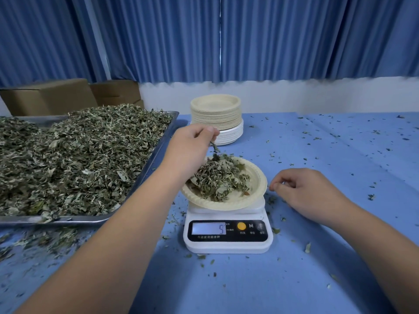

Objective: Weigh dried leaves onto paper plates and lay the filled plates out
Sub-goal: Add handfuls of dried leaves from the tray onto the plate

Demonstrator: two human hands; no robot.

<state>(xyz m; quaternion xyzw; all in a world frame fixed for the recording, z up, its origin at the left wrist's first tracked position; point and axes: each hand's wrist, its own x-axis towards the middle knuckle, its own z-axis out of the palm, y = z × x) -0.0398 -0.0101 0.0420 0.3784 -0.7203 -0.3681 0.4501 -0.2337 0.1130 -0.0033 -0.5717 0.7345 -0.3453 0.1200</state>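
The left hand (192, 146) is reaching across from the tray side and hovering over the far left rim of the plate (254, 191). Its fingertips are pinching a sprig (214, 148), which is hanging down and meeting the top of the leaves (217, 177) heaped on that plate. The heap is lying mostly on the plate's left half, leaving the right part of the well bare. The plate is sitting on the scale (229, 243), overhanging its platform on both sides, and the display (208, 228) is showing a 5. The right hand (303, 191) is resting on the cloth (317, 257) just right of the plate. Its fingers are curling loosely and its thumb and forefinger tips are lying close together near the rim; nothing is showing between them, and whether they are touching the plate is unclear. To the left, the tray (158, 150) is lying beside the scale, carrying a deep pile (79, 155) of the same dried leaf. Behind the scale, a stack (215, 114) of unused plates is standing near the tray's far right corner, beige ones on top of white ones. Crumbs (274, 230) are lying scattered over the cloth, thickest along the tray's near edge. Boxes (49, 96) are sitting behind the tray, and a curtain (272, 37) is hanging along the back.
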